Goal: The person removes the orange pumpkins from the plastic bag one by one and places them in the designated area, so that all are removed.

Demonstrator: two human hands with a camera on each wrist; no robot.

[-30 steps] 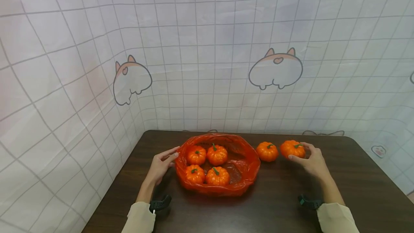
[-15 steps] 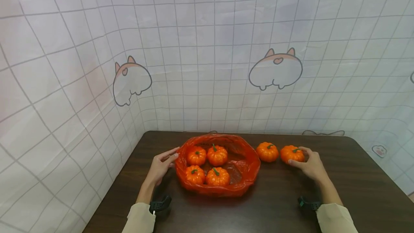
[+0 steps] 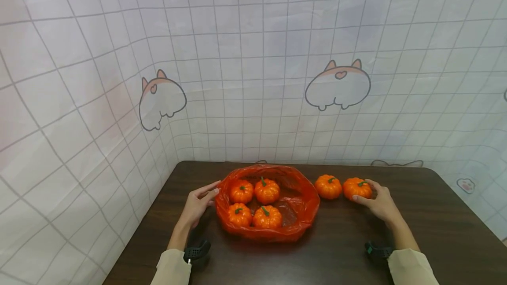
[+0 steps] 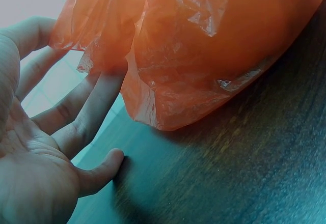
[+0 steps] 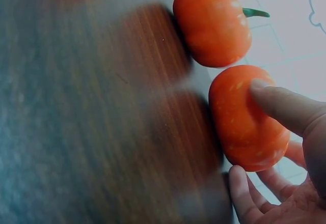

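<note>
A crinkled orange-red plastic bag (image 3: 273, 233) stands with its mouth wide, several small orange pumpkins (image 3: 267, 217) with green stems inside it. At the bag's left rim is my left hand (image 3: 196, 203). In the left wrist view its fingers (image 4: 84, 117) reach out fairly straight, some tips hidden behind the plastic film. To the right of the bag, my right hand (image 3: 381, 203) holds a pumpkin (image 3: 357, 189) that sits on the table. The right wrist view has the thumb laid on that pumpkin's side, with fingers around its far side. Another pumpkin (image 3: 328, 187) sits between it and the bag.
Everything stands on a dark brown wooden table (image 3: 309, 258). White cloth (image 3: 269, 56) with grey grid lines and cartoon corgis hangs behind and at the left. Each wrist wears a black band (image 3: 197, 252).
My right hand has lowered its pumpkin slightly onto the table, stem now more upright, and the hand has barely shifted since. My left hand and the bag have stayed put.
</note>
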